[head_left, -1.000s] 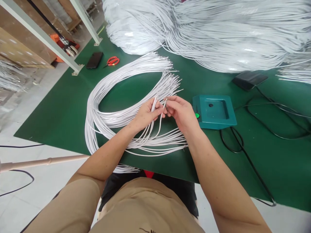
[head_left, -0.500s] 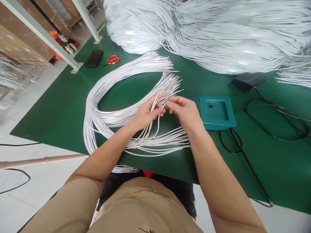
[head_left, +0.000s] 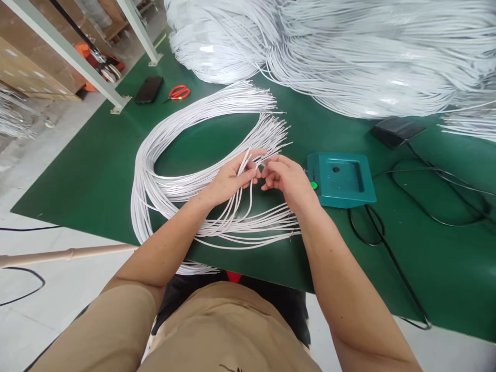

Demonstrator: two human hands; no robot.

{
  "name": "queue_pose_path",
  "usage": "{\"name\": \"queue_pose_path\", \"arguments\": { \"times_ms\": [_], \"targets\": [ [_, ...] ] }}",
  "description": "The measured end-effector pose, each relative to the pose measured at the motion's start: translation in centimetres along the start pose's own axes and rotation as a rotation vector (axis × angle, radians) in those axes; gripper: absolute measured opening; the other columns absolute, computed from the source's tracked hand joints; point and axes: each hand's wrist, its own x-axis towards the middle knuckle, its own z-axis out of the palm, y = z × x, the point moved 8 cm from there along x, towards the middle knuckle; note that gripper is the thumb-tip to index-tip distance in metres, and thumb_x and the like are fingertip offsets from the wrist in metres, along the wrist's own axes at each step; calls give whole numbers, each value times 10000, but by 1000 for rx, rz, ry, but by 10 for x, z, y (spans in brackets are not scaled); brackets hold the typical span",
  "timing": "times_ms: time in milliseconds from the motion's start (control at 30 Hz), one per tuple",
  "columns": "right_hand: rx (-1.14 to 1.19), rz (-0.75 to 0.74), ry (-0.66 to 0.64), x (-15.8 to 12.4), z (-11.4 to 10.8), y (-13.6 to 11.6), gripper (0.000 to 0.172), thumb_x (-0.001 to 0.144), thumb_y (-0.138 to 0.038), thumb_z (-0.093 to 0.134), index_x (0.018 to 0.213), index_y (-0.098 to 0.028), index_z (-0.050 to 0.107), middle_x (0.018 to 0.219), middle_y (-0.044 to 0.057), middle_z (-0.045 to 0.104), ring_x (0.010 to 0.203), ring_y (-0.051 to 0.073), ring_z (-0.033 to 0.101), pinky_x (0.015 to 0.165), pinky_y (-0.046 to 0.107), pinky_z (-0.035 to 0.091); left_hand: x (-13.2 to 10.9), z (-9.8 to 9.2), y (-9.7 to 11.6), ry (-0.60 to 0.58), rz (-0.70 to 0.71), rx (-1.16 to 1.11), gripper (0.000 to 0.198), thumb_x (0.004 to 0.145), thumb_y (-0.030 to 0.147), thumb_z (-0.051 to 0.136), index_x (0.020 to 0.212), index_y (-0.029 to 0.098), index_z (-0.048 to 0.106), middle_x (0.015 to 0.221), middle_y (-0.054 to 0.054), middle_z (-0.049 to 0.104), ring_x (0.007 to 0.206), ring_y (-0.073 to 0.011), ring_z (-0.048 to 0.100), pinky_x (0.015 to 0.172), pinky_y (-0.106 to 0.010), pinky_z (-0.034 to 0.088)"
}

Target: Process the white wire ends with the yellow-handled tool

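Both hands are working right over the middle of the green surface [head_left: 96, 170]. The left hand [head_left: 228, 183] is curled shut around a small bunch of white wires [head_left: 236, 209], with the cut ends poking up past its fingers. The right hand [head_left: 289, 181] meets it fingertip to fingertip, thumb and forefinger pinched on what looks like a single wire end [head_left: 260, 164] from that bunch, though it's too thin to be sure it's only one.

The held wires trail down and back toward the person, joining the big looped bundle [head_left: 163, 150] that lies in an oval on the surface, its loose ends fanned out just past the hands. Just beside the right hand sits a teal box [head_left: 343, 178] with a shallow recess on top and a green button on its near side, with black cables [head_left: 387, 243] running off it.

My read: this is the sorting step, picking one end out of the handful. The next move probably calls for a clean pinch on just that one strand while the left hand holds the rest firmly, since these ends are slippery and tangle easily.

Further back there's a huge heap of white wire [head_left: 349, 51], a black pedal-like block [head_left: 397, 129], red scissors [head_left: 179, 93] and a phone [head_left: 149, 89].
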Motion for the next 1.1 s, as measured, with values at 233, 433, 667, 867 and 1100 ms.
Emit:
{"name": "queue_pose_path", "arguments": {
  "times_ms": [233,433,667,867,1100],
  "targets": [
    [27,-139,-27,1,1,-9,176,789,-355,610,753,-187,648,718,1,609,643,107,532,631,229,468,1,4,1,-31,-1,-12,567,865,361,657,1386,229,478,810,5,556,696,-90,581,534,-186,378],
    [104,-106,-73,0,4,-6,200,777,-366,655,756,-168,675,690,6,597,665,123,552,666,256,477,1,3,0,-20,3,-9,598,848,366,677,1390,214,477,818,4,560,699,-91,589,536,-189,373],
    [132,-125,-90,-2,2,-10,186,783,-358,691,787,-172,705,684,5,609,651,123,549,665,267,480,0,6,-4,-49,-8,-47,624,856,370,663,1417,211,443,796,-3,609,685,-96,592,515,-191,349],
    [135,-117,-51,0,-1,-9,220,734,-395,752,766,-181,711,734,-9,618,630,91,525,656,244,476,-1,4,-2,-26,-23,-35,641,851,361,675,1421,206,426,778,2,627,687,-99,613,537,-191,379],
    [114,-104,22,0,-6,-7,261,772,-423,723,783,-163,743,742,13,626,632,95,515,652,241,485,-1,-2,1,95,-42,-31,720,758,331,774,1380,163,452,695,29,629,680,-110,632,618,-215,452]
  ]
}}
